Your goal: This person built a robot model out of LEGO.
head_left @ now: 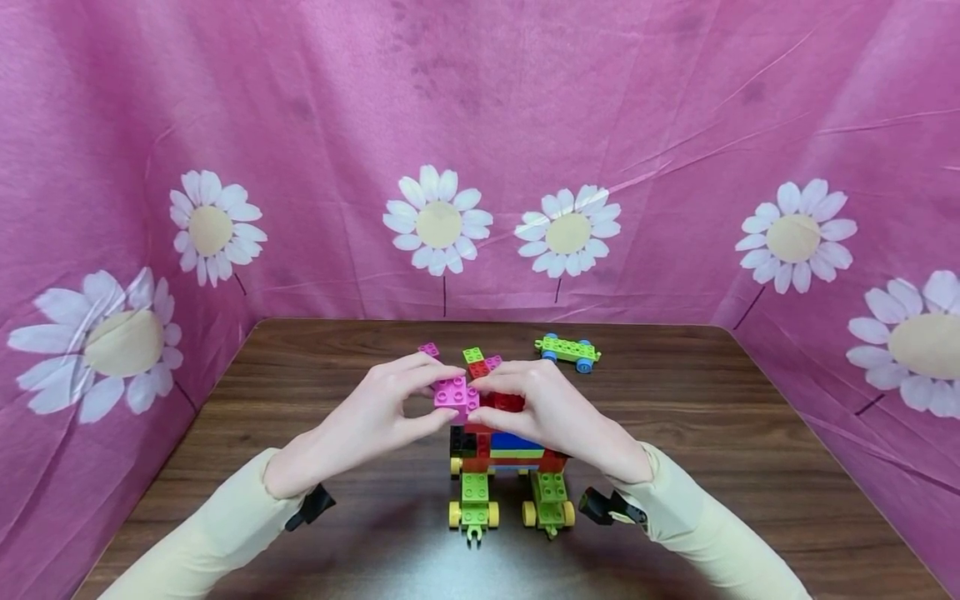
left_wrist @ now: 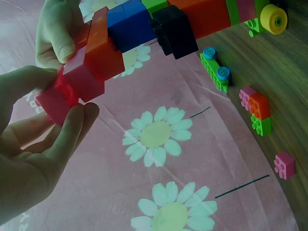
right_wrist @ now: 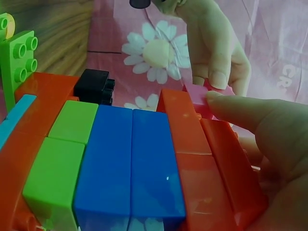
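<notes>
In the head view my left hand point(head_left: 386, 404) pinches a pink toy brick point(head_left: 451, 395) between thumb and fingers, at the top left of a tall brick build. My right hand point(head_left: 540, 404) faces it, its thumb and fingers on a second pink brick point(left_wrist: 85, 77) just beneath. The left wrist view shows the two pink bricks meeting at a slight offset, beside orange-red bricks point(left_wrist: 103, 53). Below are blue bricks point(right_wrist: 115, 163), lime bricks point(right_wrist: 57, 173) and a black brick point(right_wrist: 90, 85). Lime wheeled bases point(head_left: 475, 492) with yellow wheels carry the build. My right fingers partly hide its upper red bricks.
A lime wheeled base point(head_left: 567, 350) with blue wheels stands at the back right of the wooden table point(head_left: 337, 533). Behind the hands lie a loose pink brick point(head_left: 428, 349) and a lime, red and pink cluster point(left_wrist: 260, 108). A pink flowered cloth point(head_left: 487, 108) surrounds the table.
</notes>
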Tool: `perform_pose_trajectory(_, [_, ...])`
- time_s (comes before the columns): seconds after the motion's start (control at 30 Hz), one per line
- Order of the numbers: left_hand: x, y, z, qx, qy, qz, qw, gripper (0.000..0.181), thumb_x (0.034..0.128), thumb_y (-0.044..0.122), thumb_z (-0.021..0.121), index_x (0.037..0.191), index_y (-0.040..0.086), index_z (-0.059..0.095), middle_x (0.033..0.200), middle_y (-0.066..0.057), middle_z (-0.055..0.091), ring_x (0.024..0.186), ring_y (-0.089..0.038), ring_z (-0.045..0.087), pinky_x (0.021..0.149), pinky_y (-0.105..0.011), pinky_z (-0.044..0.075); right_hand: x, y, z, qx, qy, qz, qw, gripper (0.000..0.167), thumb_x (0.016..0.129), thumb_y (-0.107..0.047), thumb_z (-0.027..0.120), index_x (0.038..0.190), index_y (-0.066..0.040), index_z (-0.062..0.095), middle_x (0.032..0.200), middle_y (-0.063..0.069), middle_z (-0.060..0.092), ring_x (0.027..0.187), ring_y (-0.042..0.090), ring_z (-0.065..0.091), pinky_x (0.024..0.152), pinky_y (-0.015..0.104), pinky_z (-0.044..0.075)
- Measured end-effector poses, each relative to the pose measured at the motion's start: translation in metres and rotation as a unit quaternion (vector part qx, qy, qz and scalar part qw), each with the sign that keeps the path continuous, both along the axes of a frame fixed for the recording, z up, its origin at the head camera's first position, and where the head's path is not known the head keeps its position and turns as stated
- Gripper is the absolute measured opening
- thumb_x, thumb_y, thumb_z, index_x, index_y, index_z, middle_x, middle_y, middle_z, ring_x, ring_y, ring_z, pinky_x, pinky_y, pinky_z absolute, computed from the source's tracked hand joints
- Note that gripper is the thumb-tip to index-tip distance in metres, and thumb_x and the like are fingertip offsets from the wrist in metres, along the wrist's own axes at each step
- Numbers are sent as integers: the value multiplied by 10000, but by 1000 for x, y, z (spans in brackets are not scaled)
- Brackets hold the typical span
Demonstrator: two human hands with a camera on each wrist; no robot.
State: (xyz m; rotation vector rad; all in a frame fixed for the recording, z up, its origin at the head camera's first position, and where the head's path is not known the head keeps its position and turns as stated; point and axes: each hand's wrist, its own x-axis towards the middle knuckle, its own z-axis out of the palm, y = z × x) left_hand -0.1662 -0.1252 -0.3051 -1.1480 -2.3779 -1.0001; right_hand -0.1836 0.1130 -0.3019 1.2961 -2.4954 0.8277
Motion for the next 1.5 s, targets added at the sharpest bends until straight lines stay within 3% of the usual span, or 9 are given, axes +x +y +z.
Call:
perform_pose_trajectory(0.27, [3,0,2,-5,-201,-91,9998,381,812,111,805,1173,51,697,1077,-48,692,895,-103,710,783,-240,595,0,0,1,57,-52,-32,10000,329,837,-253,795,1112,-75,756,1010,46,773,785,94,699,654,125,517])
perform_pose_trajectory(0.53, [-1,-2,0,10,-78,-20,10000,384,809,89,803,1169,21,688,1037,-47,694,893,-117,708,788,-286,601,0,0,0,12,-97,-51,9999,319,833,-247,799,1103,-83,758,1003,39,773,738,68,672,613,126,498])
perform_pose_trajectory(0.8, [-2,-1,1,192,-592,-19,9981,367,804,62,803,1125,30,627,1019,-48,710,871,-121,713,805,-273,601,0,1,0,21,-171,-96,9998,313,838,-255,794,1103,-92,758,1002,30,773,729,54,659,604,128,492])
perform_pose_trajectory(1.0, [-2,-1,3,166,-611,-56,9980,325,808,53,799,1099,51,652,999,-26,710,863,-106,714,799,-272,601,0,1,1,17,-165,-72,9998,308,843,-256,790,1104,-97,758,1012,30,773,753,67,678,621,128,501])
perform_pose_trajectory(1.27, [-1,-1,3,213,-982,203,9947,308,811,102,809,1092,82,683,977,5,734,864,-88,714,819,-233,590,0,1,1,54,-187,-76,9998,301,847,-249,786,1107,-98,757,1014,30,773,793,79,692,625,131,502])
perform_pose_trajectory(1.5, [-2,-3,1,196,-1043,327,9938,299,820,145,810,1092,108,690,971,22,749,866,-86,720,819,-252,593,1,0,2,70,-202,-87,9997,303,849,-245,784,1109,-93,756,1015,36,773,805,93,702,631,129,505])
